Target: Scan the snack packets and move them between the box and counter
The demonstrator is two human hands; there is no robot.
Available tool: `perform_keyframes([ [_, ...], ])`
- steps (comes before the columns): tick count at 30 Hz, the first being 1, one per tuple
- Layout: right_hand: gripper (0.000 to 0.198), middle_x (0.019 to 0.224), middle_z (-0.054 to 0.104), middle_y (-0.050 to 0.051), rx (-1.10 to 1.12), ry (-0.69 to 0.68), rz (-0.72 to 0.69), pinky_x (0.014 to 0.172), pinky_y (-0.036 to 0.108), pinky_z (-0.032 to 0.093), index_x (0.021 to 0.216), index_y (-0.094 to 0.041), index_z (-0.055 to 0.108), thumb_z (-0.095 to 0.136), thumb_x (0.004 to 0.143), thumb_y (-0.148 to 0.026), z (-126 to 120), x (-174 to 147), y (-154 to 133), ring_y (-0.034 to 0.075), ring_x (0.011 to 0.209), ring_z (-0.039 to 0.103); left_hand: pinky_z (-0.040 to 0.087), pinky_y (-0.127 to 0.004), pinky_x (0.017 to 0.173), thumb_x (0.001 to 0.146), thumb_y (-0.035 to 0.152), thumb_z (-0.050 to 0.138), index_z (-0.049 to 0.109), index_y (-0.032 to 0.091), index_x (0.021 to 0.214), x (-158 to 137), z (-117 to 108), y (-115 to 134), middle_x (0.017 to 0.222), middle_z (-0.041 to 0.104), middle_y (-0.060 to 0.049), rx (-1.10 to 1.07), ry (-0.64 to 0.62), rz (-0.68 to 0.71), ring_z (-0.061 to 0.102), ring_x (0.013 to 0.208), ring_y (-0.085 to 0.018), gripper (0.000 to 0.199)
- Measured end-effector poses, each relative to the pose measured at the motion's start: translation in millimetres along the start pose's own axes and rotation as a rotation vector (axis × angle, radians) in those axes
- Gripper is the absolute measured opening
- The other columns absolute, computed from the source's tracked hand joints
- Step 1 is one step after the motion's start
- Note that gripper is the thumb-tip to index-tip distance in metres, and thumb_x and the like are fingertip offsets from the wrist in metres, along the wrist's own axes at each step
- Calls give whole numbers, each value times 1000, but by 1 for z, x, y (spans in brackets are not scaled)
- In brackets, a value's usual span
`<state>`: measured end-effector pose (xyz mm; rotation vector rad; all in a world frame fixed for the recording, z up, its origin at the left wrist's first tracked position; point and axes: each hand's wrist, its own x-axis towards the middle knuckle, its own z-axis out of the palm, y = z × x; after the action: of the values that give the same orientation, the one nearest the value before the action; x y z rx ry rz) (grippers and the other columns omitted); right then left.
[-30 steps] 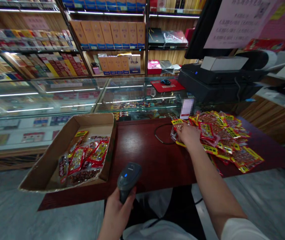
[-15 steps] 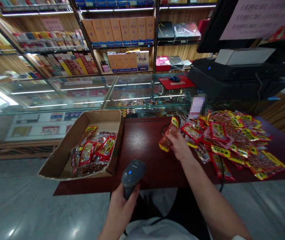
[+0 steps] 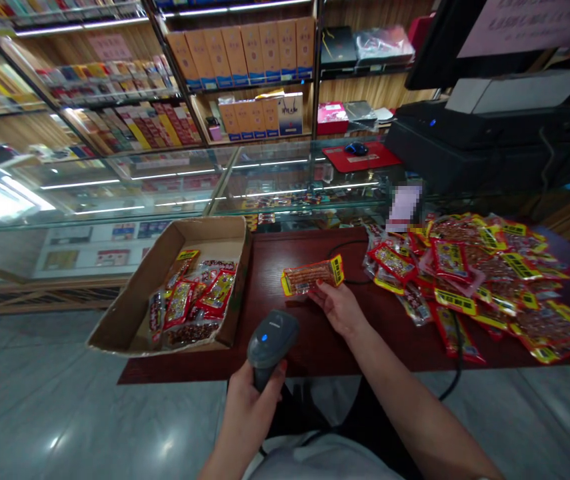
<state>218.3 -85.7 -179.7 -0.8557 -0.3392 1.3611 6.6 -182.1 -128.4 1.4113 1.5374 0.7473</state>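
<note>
My left hand [image 3: 255, 397] is wrapped round the handle of a dark grey barcode scanner [image 3: 272, 340], its blue light lit, near the table's front edge. Between the thumb and fingers of my right hand [image 3: 339, 308] is a snack packet [image 3: 312, 277] with yellow ends and brownish-red strips inside; it lies level above the table, beyond the scanner's head. To the right spreads a heap of similar snack packets [image 3: 465, 267], red and yellow. On the left, an open cardboard box [image 3: 129, 310] holds several snack packets [image 3: 217, 293] at its bottom.
A dark red wooden table [image 3: 269, 263] carries the box and the heap. Behind it runs a glass display counter [image 3: 179, 177] with a red mouse pad [image 3: 387, 155] and a black till machine [image 3: 445, 150]. A black cable [image 3: 459, 353] hangs over the front edge at right.
My right hand has brought the snack packet left, away from the heap, and turned it from nearly upright to lengthwise. My left hand keeps hold of the scanner. The view has shifted slightly.
</note>
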Motion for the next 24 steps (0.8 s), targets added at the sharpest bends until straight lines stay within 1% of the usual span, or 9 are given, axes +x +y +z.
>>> perform_keyframes([
  [2, 35, 92, 79, -3, 20, -19, -2, 82, 29, 61, 88, -24, 69, 90, 60, -28, 2, -2, 1, 14, 83, 73, 45, -24, 50, 79, 48, 63, 66, 16, 69, 1, 2, 4, 51, 61, 0, -23, 16, -10, 58, 49, -16, 33],
  [5, 35, 96, 79, -3, 61, -30, 4, 84, 30, 62, 91, -23, 70, 88, 62, -24, 2, -2, 3, 15, 85, 74, 44, -25, 49, 77, 50, 65, 65, 17, 67, 2, 2, 8, 48, 60, 0, -50, 43, -27, 57, 47, -16, 35],
  [8, 31, 95, 79, -2, 82, -32, 19, 87, 32, 62, 91, -23, 70, 86, 65, -22, 0, 0, 5, 15, 85, 74, 46, -25, 50, 77, 52, 64, 65, 17, 68, 4, 1, 9, 49, 61, 0, -60, 48, -21, 58, 47, -16, 37],
  [12, 25, 91, 78, -3, 106, -37, 13, 96, 39, 60, 86, -25, 69, 85, 66, -20, 0, 2, 6, 18, 93, 74, 46, -25, 49, 77, 52, 64, 65, 17, 70, 6, 0, 6, 52, 62, -1, -77, 54, -16, 58, 48, -16, 36],
  [14, 24, 90, 78, -2, 112, -37, 14, 97, 40, 59, 85, -25, 70, 84, 66, -20, 1, 2, 7, 19, 94, 74, 47, -25, 49, 76, 50, 64, 65, 16, 71, 6, 1, 7, 52, 62, -1, -80, 55, -23, 59, 48, -17, 34],
  [19, 27, 91, 78, -3, 97, -19, 31, 91, 35, 61, 88, -23, 69, 85, 66, -19, 1, 1, 6, 16, 85, 74, 46, -25, 48, 75, 50, 63, 64, 17, 67, 5, 1, 14, 49, 61, 0, -79, 48, -30, 57, 46, -16, 34],
  [22, 29, 89, 78, -2, 95, 5, 22, 83, 31, 63, 87, -22, 68, 86, 65, -19, -2, 1, 4, 14, 81, 74, 45, -25, 49, 74, 50, 64, 64, 18, 66, 4, 0, 13, 48, 60, 0, -90, 56, -24, 57, 46, -16, 33],
  [24, 27, 85, 77, -4, 97, 26, -1, 76, 27, 63, 84, -22, 67, 86, 64, -20, 1, 1, 1, 12, 76, 73, 45, -26, 49, 73, 51, 66, 64, 18, 67, 5, -1, 9, 48, 60, 0, -103, 62, -31, 57, 46, -16, 34],
])
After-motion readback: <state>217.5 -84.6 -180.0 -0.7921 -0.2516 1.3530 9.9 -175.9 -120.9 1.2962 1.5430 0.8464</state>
